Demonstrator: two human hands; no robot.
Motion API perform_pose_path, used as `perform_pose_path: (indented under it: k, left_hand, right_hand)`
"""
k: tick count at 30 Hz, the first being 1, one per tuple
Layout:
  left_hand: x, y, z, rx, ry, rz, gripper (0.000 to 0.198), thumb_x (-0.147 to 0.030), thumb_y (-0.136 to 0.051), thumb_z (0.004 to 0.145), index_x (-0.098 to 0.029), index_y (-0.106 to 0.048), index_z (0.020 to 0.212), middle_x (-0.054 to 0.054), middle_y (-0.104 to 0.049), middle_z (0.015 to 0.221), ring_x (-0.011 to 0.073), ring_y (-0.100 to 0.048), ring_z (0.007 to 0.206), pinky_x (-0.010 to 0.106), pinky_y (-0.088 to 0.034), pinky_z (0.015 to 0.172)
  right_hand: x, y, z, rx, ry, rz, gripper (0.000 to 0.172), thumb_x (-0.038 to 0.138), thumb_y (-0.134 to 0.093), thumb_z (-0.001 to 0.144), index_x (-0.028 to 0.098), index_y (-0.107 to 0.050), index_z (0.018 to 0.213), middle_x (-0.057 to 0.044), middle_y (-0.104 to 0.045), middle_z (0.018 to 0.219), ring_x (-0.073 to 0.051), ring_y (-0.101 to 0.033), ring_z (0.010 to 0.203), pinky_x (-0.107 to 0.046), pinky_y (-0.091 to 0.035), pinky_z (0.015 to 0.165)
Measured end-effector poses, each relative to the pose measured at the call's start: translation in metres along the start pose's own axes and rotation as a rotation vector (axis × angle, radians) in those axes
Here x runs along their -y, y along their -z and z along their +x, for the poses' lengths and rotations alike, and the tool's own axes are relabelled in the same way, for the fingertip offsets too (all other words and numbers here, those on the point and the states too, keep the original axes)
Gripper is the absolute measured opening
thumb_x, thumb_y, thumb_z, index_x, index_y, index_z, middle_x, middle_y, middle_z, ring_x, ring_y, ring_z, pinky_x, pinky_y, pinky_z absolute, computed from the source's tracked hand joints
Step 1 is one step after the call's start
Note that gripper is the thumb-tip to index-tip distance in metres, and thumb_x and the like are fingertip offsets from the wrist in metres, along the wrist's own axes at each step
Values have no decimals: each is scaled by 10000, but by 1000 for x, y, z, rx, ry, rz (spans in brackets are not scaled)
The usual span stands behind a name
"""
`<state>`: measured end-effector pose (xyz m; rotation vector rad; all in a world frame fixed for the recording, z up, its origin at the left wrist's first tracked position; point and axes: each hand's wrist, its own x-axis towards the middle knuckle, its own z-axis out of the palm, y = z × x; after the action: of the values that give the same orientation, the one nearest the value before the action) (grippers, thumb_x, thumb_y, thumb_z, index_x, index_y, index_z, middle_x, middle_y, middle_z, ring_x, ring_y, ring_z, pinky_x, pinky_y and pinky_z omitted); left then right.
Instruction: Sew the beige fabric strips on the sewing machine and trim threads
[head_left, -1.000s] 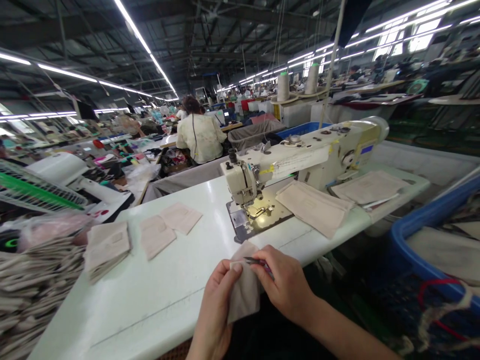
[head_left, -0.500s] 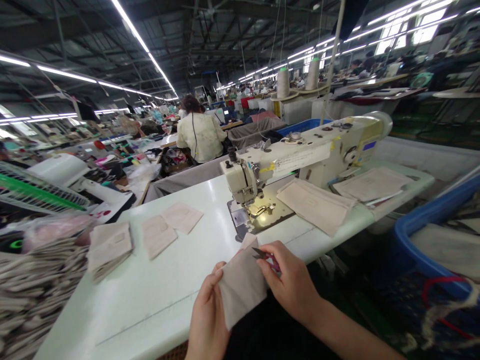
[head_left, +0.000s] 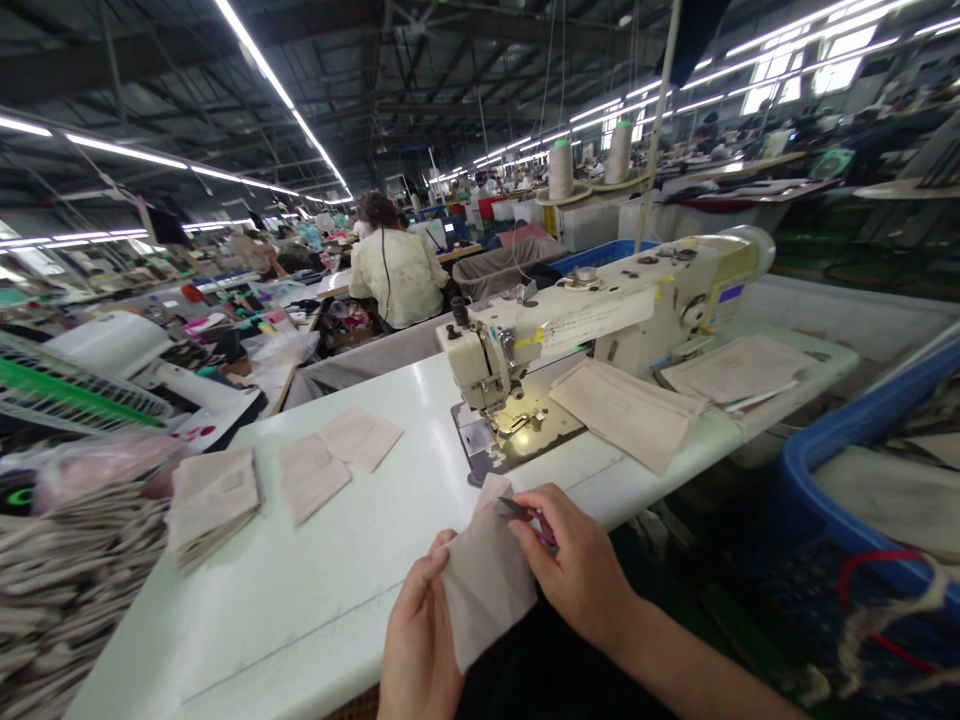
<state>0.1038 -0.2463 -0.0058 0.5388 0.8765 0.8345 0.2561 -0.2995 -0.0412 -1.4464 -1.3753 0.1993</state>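
Note:
A beige fabric piece (head_left: 487, 590) hangs in front of me over the table's near edge. My left hand (head_left: 421, 625) is closed on its left side, thumb on top. In my right hand (head_left: 574, 555) is a pair of thread snips (head_left: 516, 510), dark blades pointing left against the fabric's upper right corner. The snips' reddish handle is mostly hidden by my fingers. Just beyond stands a sewing machine (head_left: 600, 320), its needle area over a worn metal plate (head_left: 529, 435).
Beige pieces (head_left: 313, 474) lie on the pale table (head_left: 322, 580), beside a stack of them (head_left: 214, 500). More folded fabric (head_left: 626, 410) rests right of the needle. A blue basket (head_left: 817, 480) stands at right, a fabric heap (head_left: 75, 580) at left. A person (head_left: 397, 265) sits ahead.
The snips' blades look closer together and lie nearer the fabric corner than before. Both hands keep their hold. The whole view has shifted slightly.

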Motion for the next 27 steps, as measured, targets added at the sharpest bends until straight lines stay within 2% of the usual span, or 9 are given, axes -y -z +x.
perform_pose_path:
  k: [10,27]
  left_hand:
    - [7,5,1,49,101,-153,227,-210,-775,663,-186,-619,826,10,-682,803,225,-693,795,338,-536,832]
    - [9,5,1,27,91,-184,218,-196,-771,661,-175,-659,847,22,-692,794,239,-692,804,348,-537,847]
  right_hand:
    - [-2,-3,0,-59,9,8,139,188,-507,971,213,-537,1105,-53,-641,992,-207,-632,927,-327,-495,799]
    - [-1,-1,-1,-61,-11,13,141,178,-505,960,212,-546,1090,-46,-639,975,-197,-635,904,-319,-488,784]
